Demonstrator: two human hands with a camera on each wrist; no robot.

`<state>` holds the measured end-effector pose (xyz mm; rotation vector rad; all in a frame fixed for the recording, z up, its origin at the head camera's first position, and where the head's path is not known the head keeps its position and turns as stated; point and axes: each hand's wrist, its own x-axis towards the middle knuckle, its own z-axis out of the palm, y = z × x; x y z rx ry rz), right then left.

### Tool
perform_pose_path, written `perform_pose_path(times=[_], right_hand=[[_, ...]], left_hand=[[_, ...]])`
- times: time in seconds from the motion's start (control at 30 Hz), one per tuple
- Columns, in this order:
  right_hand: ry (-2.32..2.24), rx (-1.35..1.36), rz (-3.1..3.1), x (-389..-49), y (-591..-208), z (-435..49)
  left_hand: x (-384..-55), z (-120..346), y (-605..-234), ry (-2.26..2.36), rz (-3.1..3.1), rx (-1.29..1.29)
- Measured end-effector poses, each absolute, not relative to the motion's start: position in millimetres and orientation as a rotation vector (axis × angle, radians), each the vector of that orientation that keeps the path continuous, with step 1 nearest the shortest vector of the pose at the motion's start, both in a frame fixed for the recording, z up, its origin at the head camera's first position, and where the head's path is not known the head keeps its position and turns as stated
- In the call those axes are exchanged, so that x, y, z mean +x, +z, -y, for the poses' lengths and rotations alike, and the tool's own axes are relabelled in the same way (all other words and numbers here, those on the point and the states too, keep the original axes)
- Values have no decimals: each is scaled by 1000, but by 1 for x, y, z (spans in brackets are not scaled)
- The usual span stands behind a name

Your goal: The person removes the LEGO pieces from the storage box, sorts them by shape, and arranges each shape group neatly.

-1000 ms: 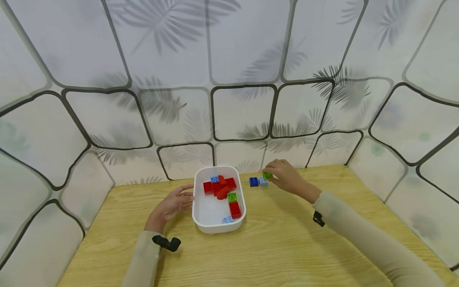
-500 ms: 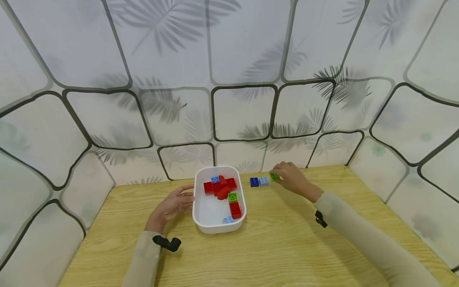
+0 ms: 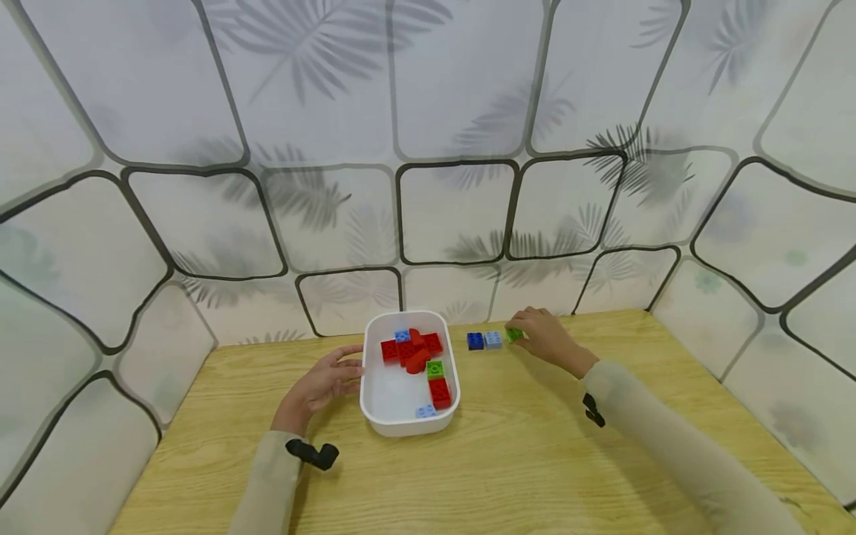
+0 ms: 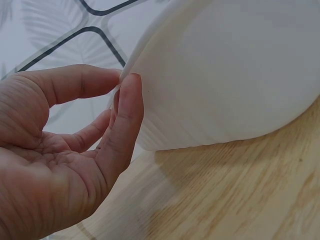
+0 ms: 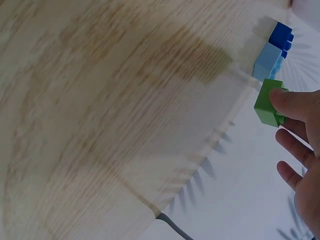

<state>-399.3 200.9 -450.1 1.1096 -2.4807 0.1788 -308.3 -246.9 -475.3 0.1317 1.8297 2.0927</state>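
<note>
In the head view my left hand (image 3: 328,385) rests with its fingertips against the outer left wall of a white plastic tray (image 3: 408,429). The left wrist view has those fingers touching the tray near its rim, none of them curled around it. Off to the right, my right hand (image 3: 548,342) pinches a green toy brick (image 5: 269,104) between thumb and fingers. That brick is just right of a light blue brick (image 3: 493,339), which sits beside a dark blue brick (image 3: 475,341). Whether the green brick touches the table is hard to tell.
Inside the tray lie several red bricks (image 3: 439,394), a green brick (image 3: 435,369) and light blue bricks (image 3: 425,411). A patterned curtain (image 3: 455,212) stands close behind the row on the wooden table (image 3: 521,461).
My right hand has carried the green brick rightward from over the light blue brick, then slightly down beside it. The left hand and the tray have stayed in place.
</note>
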Motion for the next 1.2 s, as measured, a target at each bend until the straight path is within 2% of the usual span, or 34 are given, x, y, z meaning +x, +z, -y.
perform_pose_path(times=[0.77,1.2], right_hand=[[181,1072,2580,-409,-470,-199],[173,1066,2612,-409,-466,-195]], left_hand=[[-308,247,-479,2095,-1818,165],[-307,246,-475,2099,-1821,136]])
